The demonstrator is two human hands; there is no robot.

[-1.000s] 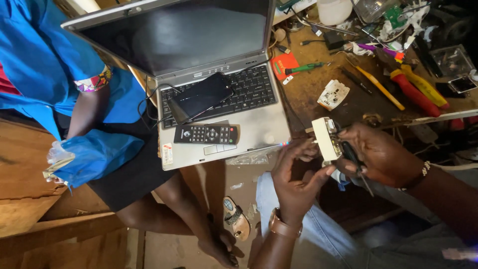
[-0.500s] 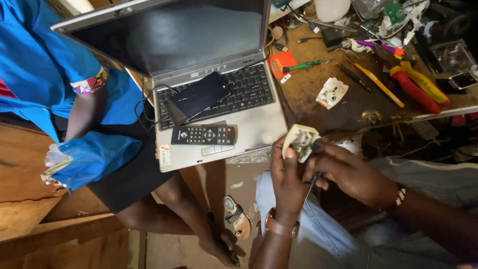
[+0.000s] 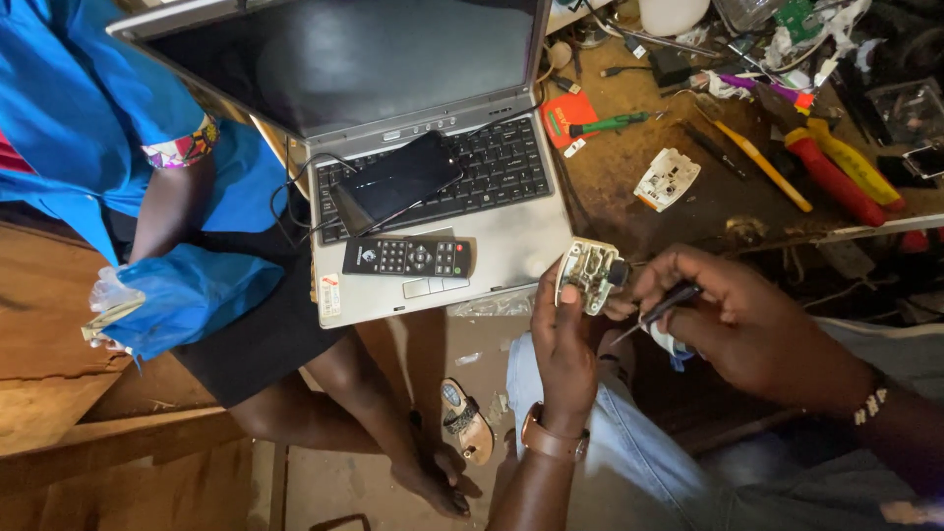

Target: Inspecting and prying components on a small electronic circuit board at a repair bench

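My left hand [image 3: 562,346] grips a small opened white adapter casing [image 3: 587,273] with its inner parts facing me, just off the laptop's front corner. My right hand [image 3: 739,320] holds a thin dark screwdriver [image 3: 657,312] and its fingers touch the casing's right side. The tool's tip points down and left, below the casing. Both hands hover over my lap in blue jeans.
A silver laptop [image 3: 511,236] carries a black phone [image 3: 399,177] and a black remote [image 3: 406,258]. A seated person in blue [image 3: 108,128] is at the left. The cluttered bench [image 3: 629,197] holds a white casing half [image 3: 667,179], screwdrivers and red and yellow-handled pliers [image 3: 836,172].
The casing has turned so its open inside faces me, and both hands drifted left and lower. My right hand shifted its hold on the screwdriver beside the casing.
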